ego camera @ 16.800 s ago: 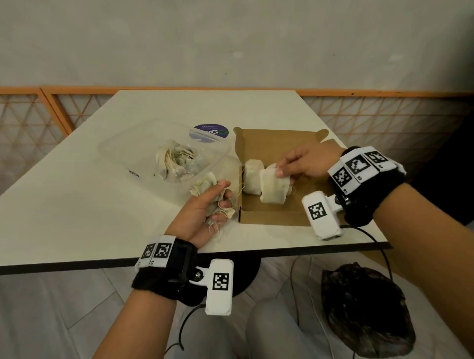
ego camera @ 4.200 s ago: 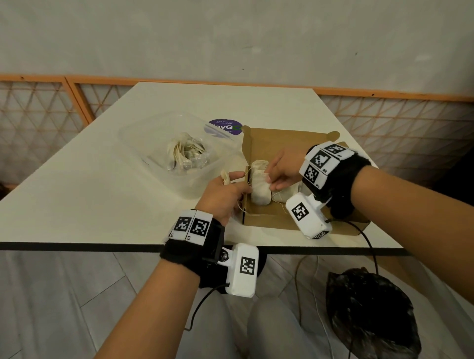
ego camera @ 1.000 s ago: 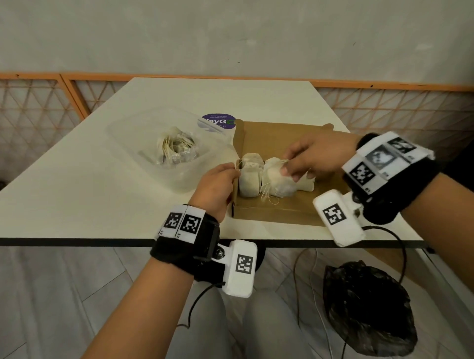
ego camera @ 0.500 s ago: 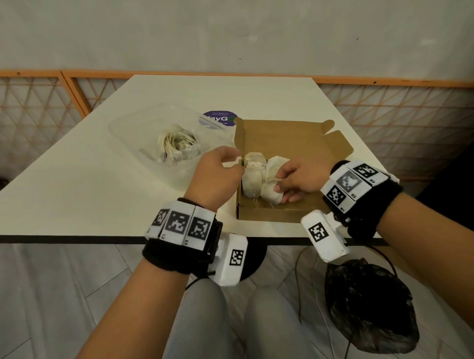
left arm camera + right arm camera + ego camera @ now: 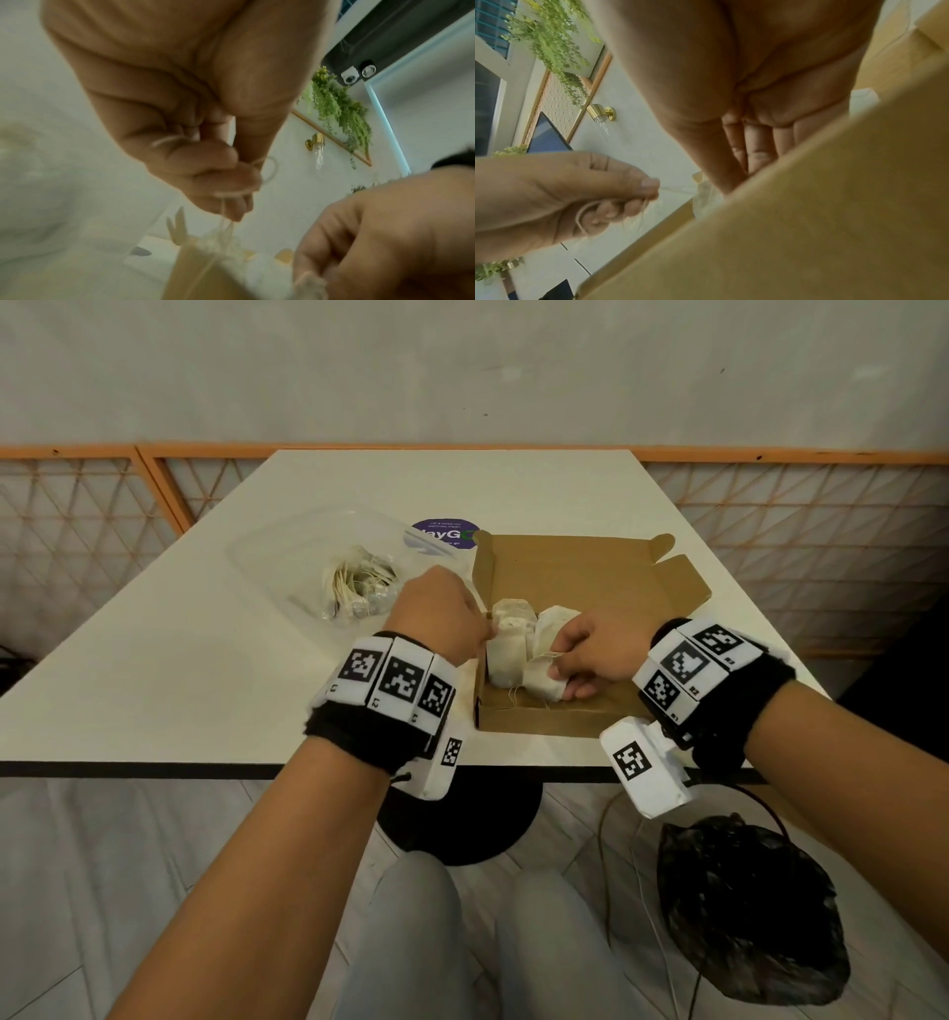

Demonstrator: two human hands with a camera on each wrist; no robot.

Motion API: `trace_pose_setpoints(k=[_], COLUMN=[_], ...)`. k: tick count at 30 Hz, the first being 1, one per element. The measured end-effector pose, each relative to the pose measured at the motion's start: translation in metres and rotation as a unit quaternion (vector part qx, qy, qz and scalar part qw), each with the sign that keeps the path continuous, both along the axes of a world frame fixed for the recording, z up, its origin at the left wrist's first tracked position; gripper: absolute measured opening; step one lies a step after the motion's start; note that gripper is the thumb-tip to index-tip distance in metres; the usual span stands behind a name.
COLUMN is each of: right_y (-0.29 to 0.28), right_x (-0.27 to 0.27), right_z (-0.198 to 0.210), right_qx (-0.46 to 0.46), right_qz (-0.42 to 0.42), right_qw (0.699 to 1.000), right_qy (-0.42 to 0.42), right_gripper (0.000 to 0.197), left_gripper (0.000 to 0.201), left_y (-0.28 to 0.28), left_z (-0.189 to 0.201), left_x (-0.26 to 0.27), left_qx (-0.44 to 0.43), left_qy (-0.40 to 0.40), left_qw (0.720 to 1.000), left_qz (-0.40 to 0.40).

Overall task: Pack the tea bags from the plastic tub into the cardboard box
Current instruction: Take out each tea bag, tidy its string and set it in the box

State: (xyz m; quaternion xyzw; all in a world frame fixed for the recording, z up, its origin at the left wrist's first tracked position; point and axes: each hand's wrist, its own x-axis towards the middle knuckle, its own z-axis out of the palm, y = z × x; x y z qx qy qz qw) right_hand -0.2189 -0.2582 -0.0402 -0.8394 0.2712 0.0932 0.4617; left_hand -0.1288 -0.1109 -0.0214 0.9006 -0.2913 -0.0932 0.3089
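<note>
The open cardboard box (image 5: 590,577) lies at the table's front right, with several pale tea bags (image 5: 506,649) standing against its left wall. My left hand (image 5: 485,629) hovers over that wall and pinches the bags' strings (image 5: 231,192) between thumb and curled fingers. Inside the box, my right hand (image 5: 557,667) grips a tea bag (image 5: 542,677) pressed against the others. The right wrist view shows its fingers (image 5: 757,154) reaching down behind the box wall (image 5: 808,203). More tea bags (image 5: 359,588) lie in the clear plastic tub (image 5: 287,546) to the left.
A round purple sticker (image 5: 445,534) sits on the white table (image 5: 154,685) behind the tub. The table's front edge runs just below both wrists. A black plastic bag (image 5: 744,911) lies on the floor at the lower right, with cables beside it.
My right hand has brought its tea bag down and left against the others in the box. My left hand has risen over the box's left wall, still pinching the strings.
</note>
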Motion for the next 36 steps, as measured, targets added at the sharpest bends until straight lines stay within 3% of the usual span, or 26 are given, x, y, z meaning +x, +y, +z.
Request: trace_pose_setpoints(k=[6, 9, 11, 15, 17, 20, 24, 27, 32, 36], right_y=[-0.003, -0.005, -0.006, 0.002, 0.009, 0.016, 0.018, 0.017, 0.008, -0.01], right_x=[-0.002, -0.007, -0.01, -0.003, 0.006, 0.018, 0.031, 0.035, 0.023, 0.006], right_z=[0.007, 0.024, 0.037, 0.047, 0.041, 0.024, 0.011, 0.009, 0.019, 0.036], right_qx=[-0.055, -0.111, -0.126, -0.006, 0.038, 0.027, 0.005, -0.008, -0.016, -0.052], right_qz=[0.022, 0.032, 0.052, 0.077, 0.078, 0.058, 0.026, 0.022, 0.018, 0.015], right_qw=[0.998, 0.993, 0.991, 0.997, 0.996, 0.998, 0.999, 0.999, 0.999, 0.998], right_qy=[-0.002, -0.005, 0.002, 0.012, 0.02, 0.026, 0.032, 0.04, 0.033, 0.029], right_gripper=[0.007, 0.007, 0.008, 0.011, 0.013, 0.016, 0.017, 0.014, 0.009, 0.01], left_gripper=[0.027, 0.02, 0.027, 0.043, 0.044, 0.043, 0.005, 0.018, 0.009, 0.012], left_y=[-0.006, 0.003, 0.009, 0.013, 0.013, 0.013, 0.019, 0.019, 0.013, 0.002], left_z=[0.012, 0.007, 0.0, -0.014, -0.021, -0.033, -0.035, -0.033, -0.018, -0.006], left_x=[-0.016, -0.014, -0.013, -0.017, -0.018, -0.017, -0.015, -0.01, -0.018, -0.029], left_qx=[-0.004, -0.099, -0.165, -0.214, -0.227, -0.201, -0.137, -0.131, -0.132, -0.041], left_qy=[0.038, 0.096, 0.158, 0.306, 0.328, 0.28, 0.171, 0.119, 0.071, 0.04], left_qw=[0.997, 0.99, 0.973, 0.926, 0.915, 0.937, 0.975, 0.984, 0.988, 0.994], left_qz=[-0.061, -0.03, 0.018, 0.06, 0.061, 0.055, 0.034, 0.025, -0.031, -0.098])
